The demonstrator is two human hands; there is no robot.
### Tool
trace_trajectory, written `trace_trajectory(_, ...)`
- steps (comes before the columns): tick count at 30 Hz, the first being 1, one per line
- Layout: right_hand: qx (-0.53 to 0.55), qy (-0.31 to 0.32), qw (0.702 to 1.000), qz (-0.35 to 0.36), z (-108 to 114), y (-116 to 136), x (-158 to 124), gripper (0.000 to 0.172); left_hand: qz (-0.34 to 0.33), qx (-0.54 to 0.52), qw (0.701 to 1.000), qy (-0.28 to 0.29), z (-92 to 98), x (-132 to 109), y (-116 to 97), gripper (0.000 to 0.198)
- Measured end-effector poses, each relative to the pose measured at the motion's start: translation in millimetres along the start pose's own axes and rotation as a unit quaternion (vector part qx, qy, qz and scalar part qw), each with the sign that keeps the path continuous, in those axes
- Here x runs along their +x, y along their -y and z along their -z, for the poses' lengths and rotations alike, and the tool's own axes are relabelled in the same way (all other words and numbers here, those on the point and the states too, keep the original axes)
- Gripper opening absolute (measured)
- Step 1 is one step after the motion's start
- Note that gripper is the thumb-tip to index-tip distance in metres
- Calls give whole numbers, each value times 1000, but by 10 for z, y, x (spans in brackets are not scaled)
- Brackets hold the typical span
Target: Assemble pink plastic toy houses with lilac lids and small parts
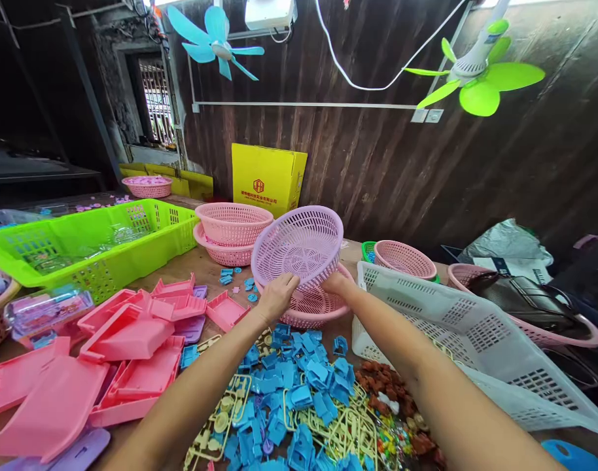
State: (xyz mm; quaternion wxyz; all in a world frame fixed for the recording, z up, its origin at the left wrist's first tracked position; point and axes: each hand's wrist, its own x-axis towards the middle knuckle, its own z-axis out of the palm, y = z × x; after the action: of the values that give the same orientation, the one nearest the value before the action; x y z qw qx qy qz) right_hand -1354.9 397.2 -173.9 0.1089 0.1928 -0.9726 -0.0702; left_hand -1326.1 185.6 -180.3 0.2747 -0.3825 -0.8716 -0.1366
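A round lilac basket (299, 245) is tilted up on its edge, its open side facing me. My left hand (278, 294) grips its lower rim on the left, and my right hand (339, 285) grips the lower rim on the right. Under it rests a pink round basket (311, 307) on the table. In front of my arms lies a heap of small blue plastic parts (299, 386) mixed with yellow sprue frames (220, 418).
Pink plastic trays (127, 340) are piled at the left, beside a lime-green crate (83, 245). Two stacked pink baskets (230, 232) stand behind. A white crate (475, 340) leans at the right, with more pink baskets (404, 258). A yellow carton (267, 176) stands against the wall.
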Motion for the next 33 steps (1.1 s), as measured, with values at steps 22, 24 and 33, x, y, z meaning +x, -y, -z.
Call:
trace_trajectory(22,323,-37,942,-86,833,1030,-2385,27,81,-133,972,176,1020,-550,-125,50)
trace_trajectory(24,344,-15,933,-103,760,1146,-2342,28,104,-148,968,176,1236,-919,-172,51)
trace_trajectory(33,327,-74,926,-173,492,1565,-2089,34,237,-153,953,111,1735,-2544,-564,45)
